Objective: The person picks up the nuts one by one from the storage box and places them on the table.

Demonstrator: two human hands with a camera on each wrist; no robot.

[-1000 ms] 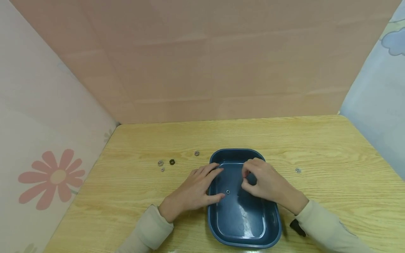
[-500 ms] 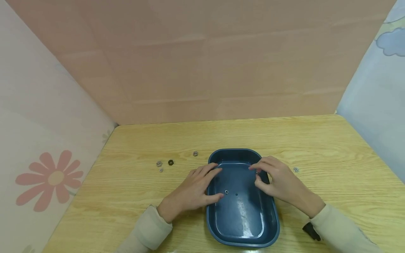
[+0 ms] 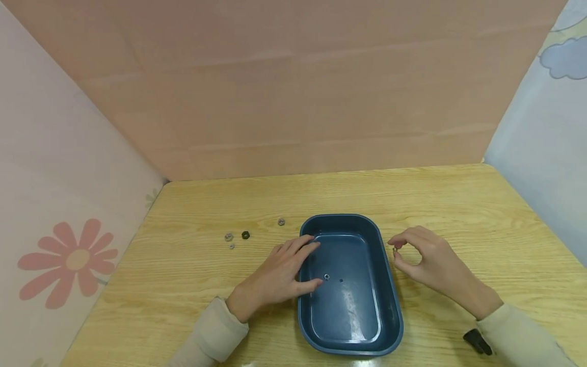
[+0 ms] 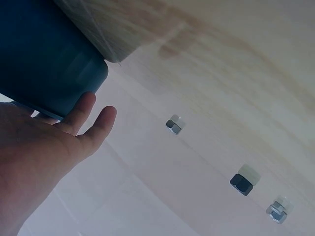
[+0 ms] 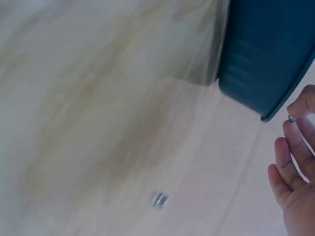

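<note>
A small silver nut (image 3: 395, 250) is pinched between thumb and forefinger of my right hand (image 3: 426, 257), just outside the right rim of the blue tray (image 3: 350, 351). The right wrist view shows that pinched nut (image 5: 291, 118) beside the tray's outer wall. My left hand (image 3: 279, 275) rests over the tray's left rim, fingers spread and relaxed. Inside the tray lie a small nut (image 3: 326, 277) and a tiny dark piece (image 3: 341, 280), too small to make out. Another silver nut (image 5: 160, 200) lies on the table by my right hand; the hand hides it in the head view.
Left of the tray several loose nuts lie on the wooden table (image 3: 192, 285): a black nut (image 3: 245, 235), a large silver nut (image 3: 229, 237), a tiny nut (image 3: 231, 246) and another silver nut (image 3: 281, 221). A pinkish-brown panel (image 3: 293, 102) stands behind the table.
My right hand has moved right, from above the tray to beyond its right rim, with the small nut now showing between its fingertips. My left hand has stayed on the rim.
</note>
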